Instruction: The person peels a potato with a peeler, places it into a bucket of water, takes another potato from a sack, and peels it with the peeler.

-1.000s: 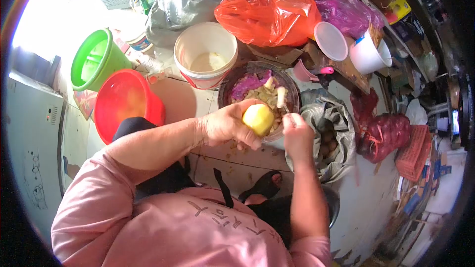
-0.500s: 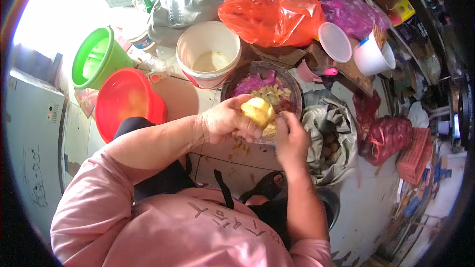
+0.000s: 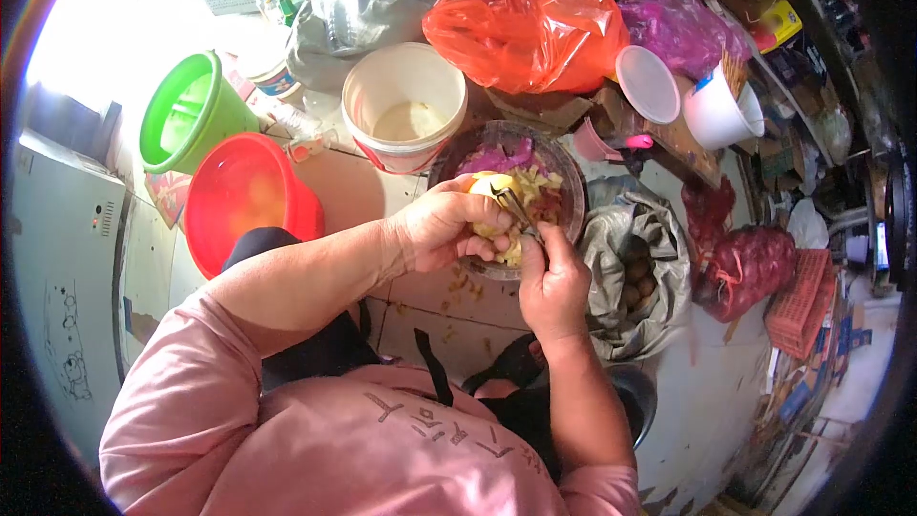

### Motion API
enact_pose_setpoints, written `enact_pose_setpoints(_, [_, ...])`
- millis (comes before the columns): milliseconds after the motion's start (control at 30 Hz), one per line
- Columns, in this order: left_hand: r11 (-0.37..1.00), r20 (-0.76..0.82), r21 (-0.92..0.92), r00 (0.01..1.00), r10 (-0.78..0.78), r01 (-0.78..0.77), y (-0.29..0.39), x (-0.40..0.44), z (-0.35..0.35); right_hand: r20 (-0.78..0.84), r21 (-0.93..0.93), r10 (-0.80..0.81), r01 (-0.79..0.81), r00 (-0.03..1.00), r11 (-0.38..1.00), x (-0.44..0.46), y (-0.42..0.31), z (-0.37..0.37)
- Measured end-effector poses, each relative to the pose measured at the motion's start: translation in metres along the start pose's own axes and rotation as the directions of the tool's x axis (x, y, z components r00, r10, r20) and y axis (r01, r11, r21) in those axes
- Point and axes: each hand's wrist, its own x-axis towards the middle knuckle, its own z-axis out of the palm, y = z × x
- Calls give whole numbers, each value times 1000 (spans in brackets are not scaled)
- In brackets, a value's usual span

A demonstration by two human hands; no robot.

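Observation:
A peeled yellow potato (image 3: 488, 185) is gripped in my left hand (image 3: 441, 227), the fingers wrapped around its lower side. My right hand (image 3: 556, 289) is closed on the handle of a peeler (image 3: 513, 203), whose dark head lies against the potato's right side. Below both hands stands a round dark basin (image 3: 575, 170) containing peelings (image 3: 537, 178) and a piece of purple plastic. Close to my right hand, an open grey sack (image 3: 611, 239) holds several unpeeled potatoes (image 3: 638, 279).
A red tub (image 3: 308, 199) and a green bucket (image 3: 229, 100) stand at the left. Ahead are a white bucket (image 3: 358, 100) and an orange plastic bag (image 3: 535, 24). At the right lie a red net bag (image 3: 755, 268) and a red plastic basket (image 3: 798, 304). Peel scraps dot the tiles.
My right hand has shifted slightly left and down, and the peeler's head now shows over the potato. The potato has turned and moved a little up-left in my left hand.

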Motion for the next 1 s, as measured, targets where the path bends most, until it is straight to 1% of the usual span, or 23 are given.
enact_pose_setpoints(33, [1000, 21, -15, 999, -26, 27, 0, -1, 2, 1, -1, 3, -3, 1000, 1000, 2, 4, 0])
enact_pose_setpoints(67, [1000, 24, -15, 999, -28, 28, 0, -5, 4, 64, -16, 228, -227, 972, 974, 9, 11, -2])
enact_pose_setpoints(100, [998, 88, 50, 996, -30, 26, 0, -10, 8, 116, -42, 441, -439, 890, 897, 16, 19, -5])
enact_pose_setpoints(167, [992, 169, 122, 985, -45, 24, -3, -11, 8, 43, -20, 514, -514, 856, 857, 22, 41, -12])
enact_pose_setpoints(200, [993, 168, 119, 985, -38, 18, -1, -11, 8, 23, 10, 521, -521, 854, 854, 24, 40, -15])
enact_pose_setpoints(267, [976, 42, 217, 999, -7, -2, -1, -13, 9, 33, 48, 476, -477, 879, 877, 20, 39, -13])
enact_pose_setpoints(300, [988, 48, 153, 999, 9, -17, 0, -9, 10, 38, 83, 447, -449, 894, 890, 19, 34, -11])
enact_pose_setpoints(333, [987, 49, 157, 999, 8, -15, 1, -9, 14, 38, 121, 417, -419, 908, 900, 18, 28, -9])
enact_pose_setpoints(400, [907, -77, 415, 990, 116, -74, 3, -12, 21, 45, 124, 376, -379, 925, 917, 17, 13, -11])
enact_pose_setpoints(433, [908, -79, 413, 990, 119, -76, 2, -10, 20, 43, 119, 290, -293, 956, 949, 15, 5, -13])
enact_pose_setpoints(467, [843, -122, 534, 982, 147, -59, 1, -8, 17, 40, 114, 202, -206, 978, 972, 14, -1, -14])
enact_pose_setpoints(500, [763, -160, 645, 971, 178, -34, 0, -6, 16, 52, 78, 178, -182, 983, 980, 13, -7, -14])
enact_pose_setpoints(533, [764, -161, 645, 971, 176, -32, -1, -6, 16, 53, 78, 180, -184, 982, 980, 12, -6, -13])
enact_pose_setpoints(600, [785, -159, 620, 980, 118, 6, -1, -8, 18, 24, -75, 14, -12, 1000, 997, 9, -3, -10])
enact_pose_setpoints(633, [785, -159, 620, 980, 118, 6, -1, -9, 17, -15, -83, 2, -4, 1000, 997, 9, 1, -6])
enact_pose_setpoints(667, [782, -85, 623, 991, 101, -26, 0, -10, 15, -16, -84, 3, -4, 1000, 996, 12, 9, -6])
enact_pose_setpoints(700, [778, -8, 626, 997, 81, -58, 0, -10, 14, 139, -214, 190, -158, 972, 964, 16, 22, -9])
enact_pose_setpoints(733, [774, -3, 631, 997, 78, -58, -2, -11, 14, 259, -359, 385, -282, 886, 890, 17, 38, -12])
enact_pose_setpoints(767, [787, 58, 604, 992, 110, -123, -4, -11, 12, 186, -220, 352, -310, 917, 925, 10, 63, -9])
enact_pose_setpoints(800, [799, 116, 569, 981, 154, -193, -4, -10, 10, 179, -217, 348, -308, 920, 926, 14, 57, -10])
enact_pose_setpoints(867, [798, 98, 563, 976, 193, -214, -3, -10, 5, 130, -73, 475, -470, 870, 880, 19, 31, -17])
enact_pose_setpoints(933, [789, -6, 603, 988, 152, -117, 7, -15, 15, 112, -46, 448, -446, 887, 894, 19, 14, -18])
enact_pose_setpoints(1000, [784, 17, 596, 979, 204, -173, 2, -7, 10, 33, 83, 286, -288, 958, 954, 16, 7, -13])
